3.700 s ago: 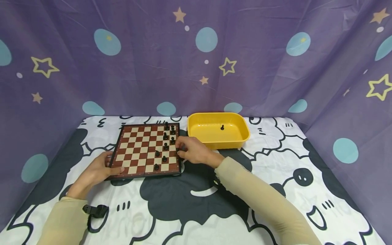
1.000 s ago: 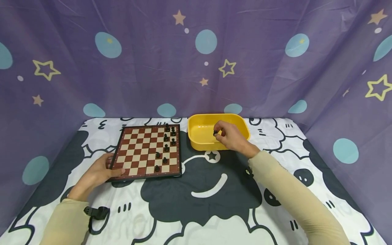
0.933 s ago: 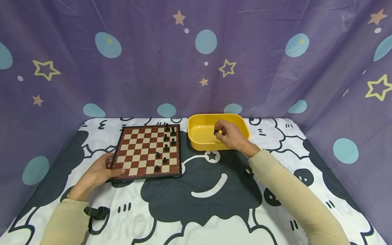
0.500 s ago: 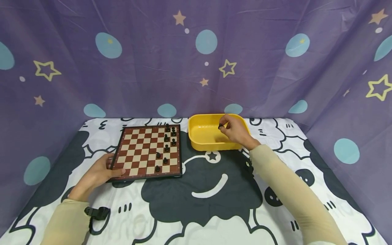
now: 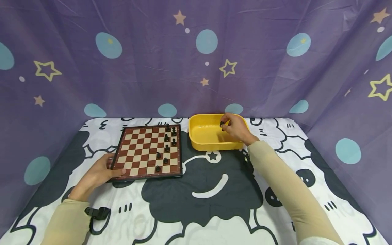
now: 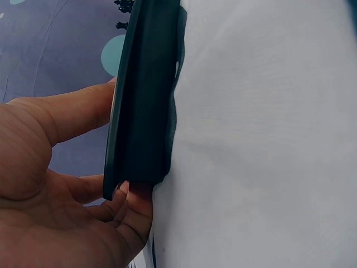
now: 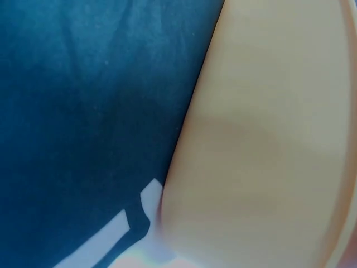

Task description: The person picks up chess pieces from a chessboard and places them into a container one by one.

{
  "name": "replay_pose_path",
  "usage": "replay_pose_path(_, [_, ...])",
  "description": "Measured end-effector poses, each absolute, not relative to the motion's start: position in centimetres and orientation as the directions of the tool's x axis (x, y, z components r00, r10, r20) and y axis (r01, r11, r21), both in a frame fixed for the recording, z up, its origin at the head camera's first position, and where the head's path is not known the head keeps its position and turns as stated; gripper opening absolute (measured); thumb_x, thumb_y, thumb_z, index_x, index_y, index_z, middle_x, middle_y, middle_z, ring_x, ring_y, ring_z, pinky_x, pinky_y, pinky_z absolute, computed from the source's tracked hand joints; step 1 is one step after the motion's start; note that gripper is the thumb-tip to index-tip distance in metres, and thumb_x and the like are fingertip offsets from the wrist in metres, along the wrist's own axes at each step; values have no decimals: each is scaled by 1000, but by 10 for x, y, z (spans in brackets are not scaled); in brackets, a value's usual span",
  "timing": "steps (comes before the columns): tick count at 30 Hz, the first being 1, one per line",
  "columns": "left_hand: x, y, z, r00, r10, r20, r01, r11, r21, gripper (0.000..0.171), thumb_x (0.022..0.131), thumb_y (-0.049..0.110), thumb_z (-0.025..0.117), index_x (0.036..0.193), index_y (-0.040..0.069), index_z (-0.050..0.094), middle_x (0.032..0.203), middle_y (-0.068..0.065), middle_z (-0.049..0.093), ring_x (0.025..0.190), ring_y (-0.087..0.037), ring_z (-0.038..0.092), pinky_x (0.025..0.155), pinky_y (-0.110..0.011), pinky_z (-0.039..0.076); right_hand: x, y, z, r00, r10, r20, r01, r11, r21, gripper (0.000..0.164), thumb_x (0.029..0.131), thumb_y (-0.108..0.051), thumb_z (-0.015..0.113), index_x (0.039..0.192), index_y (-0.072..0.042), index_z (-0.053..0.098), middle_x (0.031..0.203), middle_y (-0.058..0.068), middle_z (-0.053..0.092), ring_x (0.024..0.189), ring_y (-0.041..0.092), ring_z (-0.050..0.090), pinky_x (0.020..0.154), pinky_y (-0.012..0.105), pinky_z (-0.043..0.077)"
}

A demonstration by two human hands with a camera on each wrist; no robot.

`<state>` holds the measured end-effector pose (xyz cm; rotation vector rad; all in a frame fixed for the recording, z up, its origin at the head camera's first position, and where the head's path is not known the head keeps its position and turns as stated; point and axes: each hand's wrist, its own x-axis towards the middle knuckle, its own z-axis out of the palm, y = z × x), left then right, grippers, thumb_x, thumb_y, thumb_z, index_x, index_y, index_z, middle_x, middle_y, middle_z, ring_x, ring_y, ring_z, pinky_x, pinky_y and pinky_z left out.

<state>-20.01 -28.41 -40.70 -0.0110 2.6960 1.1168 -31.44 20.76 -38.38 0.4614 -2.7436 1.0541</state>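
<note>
My left hand (image 5: 96,172) grips the near left corner of a red-and-cream chessboard (image 5: 133,149), with the thumb lying on top. In the left wrist view, the other fingers of that hand (image 6: 72,223) curl beneath the board's dark edge (image 6: 146,100). Several black chess pieces (image 5: 166,148) stand on the board's right side. Over a yellow tray (image 5: 203,137), my right hand (image 5: 238,130) pinches a black chess piece (image 5: 222,124) between thumb and fingertips; the piece is partly covered. The right wrist view shows mostly the tray's outer wall (image 7: 262,139), with the fingers out of sight.
Board and tray lie side by side on a black-and-white cartoon cloth (image 5: 211,183), a narrow gap between them. Behind the table hangs a purple curtain (image 5: 153,68), which also closes off both sides. A dark strap (image 5: 98,212) sits on the left wrist.
From the board's right edge, my right hand has moved right to the tray with a black chess piece, then slightly farther back and right inside it. The left hand keeps its place.
</note>
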Motion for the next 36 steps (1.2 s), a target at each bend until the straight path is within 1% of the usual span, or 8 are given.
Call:
replay_pose_path(6, [-200, -284, -407, -975, 76, -207, -94, 707, 701, 95, 81, 21, 77, 143, -17, 15, 114, -32, 50, 99, -37, 54, 78, -42, 44, -322, 210, -387, -955, -203, 218, -297, 705, -644, 16, 88, -9, 66, 102, -7, 61, 98, 8, 62, 76, 23, 60, 68, 35, 49])
replay_pose_path(10, [-200, -284, -407, -976, 78, -203, -90, 702, 706, 94, 81, 20, 76, 143, -17, 15, 114, -32, 49, 99, -37, 54, 78, -42, 44, -326, 211, -390, -962, -193, 193, -272, 717, -641, 16, 88, -10, 66, 104, -8, 61, 99, 7, 62, 79, 23, 59, 68, 35, 49])
replay_pose_path(18, [-200, -283, -407, -975, 75, -208, -98, 697, 710, 95, 81, 21, 77, 143, -17, 15, 114, -31, 49, 99, -37, 54, 77, -42, 44, -334, 210, -393, -965, -204, 168, -264, 732, -628, 16, 87, -9, 67, 102, -8, 62, 101, 9, 63, 90, 24, 57, 80, 38, 46])
replay_pose_path(25, [-200, -284, -408, -974, 73, -215, -105, 694, 712, 96, 81, 21, 77, 144, -16, 14, 114, -31, 48, 99, -37, 53, 78, -42, 43, -340, 208, -397, -971, -206, 119, -235, 743, -627, 13, 85, -8, 69, 97, -9, 63, 97, 8, 63, 89, 24, 55, 83, 38, 44])
replay_pose_path(32, [-199, -283, -407, -971, 59, -230, -122, 707, 696, 98, 81, 26, 77, 144, -15, 14, 117, -33, 48, 100, -39, 54, 79, -46, 44, -346, 208, -402, -959, -252, 133, -281, 756, -591, 14, 82, -6, 71, 94, -6, 64, 93, 9, 64, 88, 25, 56, 84, 39, 44])
replay_pose_path(36, [-198, -283, -406, -971, 57, -232, -124, 709, 694, 97, 82, 25, 76, 144, -15, 14, 117, -33, 48, 101, -39, 54, 79, -46, 44, -350, 208, -406, -950, -280, 140, -308, 760, -572, 13, 82, -5, 70, 94, -5, 64, 92, 10, 64, 87, 25, 57, 84, 39, 45])
